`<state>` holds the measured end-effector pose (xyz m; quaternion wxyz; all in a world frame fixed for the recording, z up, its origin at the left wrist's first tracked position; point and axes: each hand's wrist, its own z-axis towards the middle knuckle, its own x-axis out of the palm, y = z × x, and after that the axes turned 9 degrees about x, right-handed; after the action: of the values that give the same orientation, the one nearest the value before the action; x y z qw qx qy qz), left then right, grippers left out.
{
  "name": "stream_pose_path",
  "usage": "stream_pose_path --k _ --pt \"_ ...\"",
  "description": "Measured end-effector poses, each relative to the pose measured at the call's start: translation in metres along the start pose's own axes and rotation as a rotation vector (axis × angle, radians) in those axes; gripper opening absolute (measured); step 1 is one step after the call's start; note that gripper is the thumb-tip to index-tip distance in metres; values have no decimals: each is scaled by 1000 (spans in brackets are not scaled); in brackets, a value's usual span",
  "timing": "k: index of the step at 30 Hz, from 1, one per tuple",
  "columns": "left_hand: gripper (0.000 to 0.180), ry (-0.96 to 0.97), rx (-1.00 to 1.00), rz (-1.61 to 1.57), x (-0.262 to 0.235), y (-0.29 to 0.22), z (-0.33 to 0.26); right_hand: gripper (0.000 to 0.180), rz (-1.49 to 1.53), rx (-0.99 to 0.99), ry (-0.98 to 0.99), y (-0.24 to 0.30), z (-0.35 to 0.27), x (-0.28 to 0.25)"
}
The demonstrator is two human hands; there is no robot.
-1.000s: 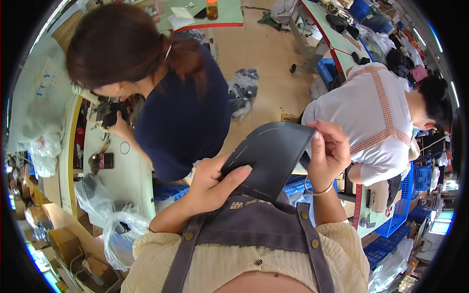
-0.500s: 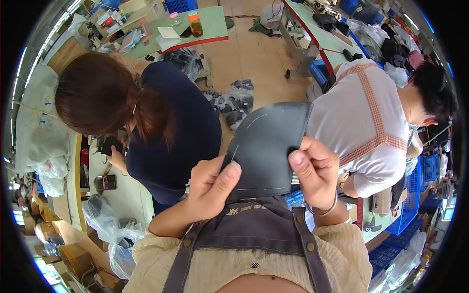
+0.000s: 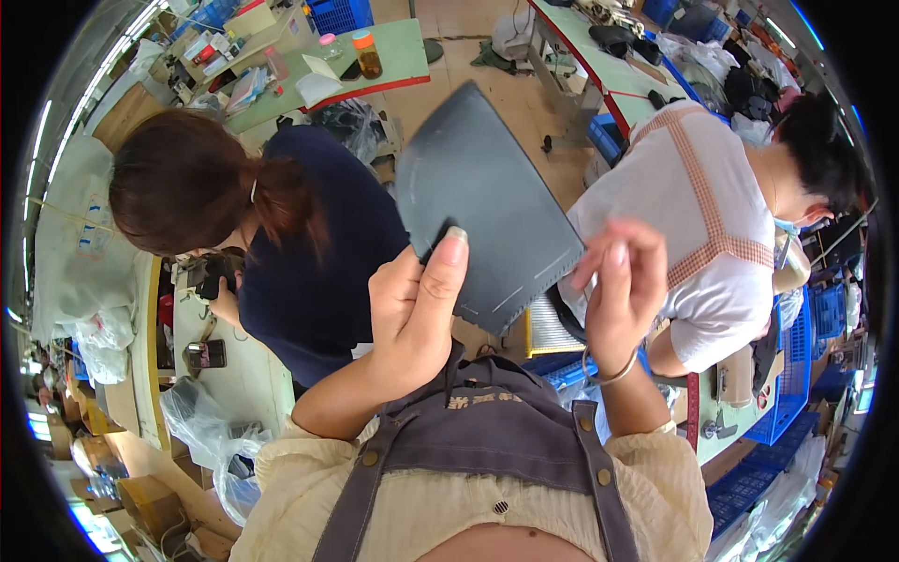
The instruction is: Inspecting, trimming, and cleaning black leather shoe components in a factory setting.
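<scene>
A flat black panel (image 3: 496,206), leather-like, with one rounded side and pale stitch or mark lines along its edges, is held up in front of my chest. My left hand (image 3: 417,300) pinches its lower left edge, thumb on the near face and fingers behind. The panel is tilted, with a corner pointing up. My right hand (image 3: 623,286), wearing a bangle (image 3: 613,373), is beside the panel's right corner, its fingers loosely bent, apart and slightly blurred. Whether a fingertip still touches the edge is hard to see.
Co-workers in a dark blue top (image 3: 328,244) and a white top (image 3: 674,215) sit at left and right. Green tables (image 3: 398,56) stand ahead, one holding an orange-lidded jar (image 3: 367,56). A blue crate (image 3: 794,375) and a plastic bag (image 3: 211,440) are at the sides.
My right hand has let go of the panel's right side and moved slightly right. The panel has turned clockwise and risen in my left hand.
</scene>
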<state>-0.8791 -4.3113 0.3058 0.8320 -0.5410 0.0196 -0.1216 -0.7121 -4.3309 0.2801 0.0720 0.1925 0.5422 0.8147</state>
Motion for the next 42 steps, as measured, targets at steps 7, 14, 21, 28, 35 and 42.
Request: stream_pose_path --k 7,14,21,28,35,42 --pt "29 -119 226 -24 11 8 3 81 -514 -239 727 -14 -41 15" --pt "29 -102 374 53 10 16 3 59 -483 -352 672 -35 -36 13" --pt "56 -150 532 220 -15 15 44 22 -148 248 334 -14 -29 -11" --pt "36 41 454 349 -18 12 29 29 188 423 325 8 -13 -21" --pt "27 280 231 215 -8 16 30 29 -751 -835 80 -1 4 -30" --pt "11 262 150 137 14 7 14 35 -694 -904 190 -2 11 -25"
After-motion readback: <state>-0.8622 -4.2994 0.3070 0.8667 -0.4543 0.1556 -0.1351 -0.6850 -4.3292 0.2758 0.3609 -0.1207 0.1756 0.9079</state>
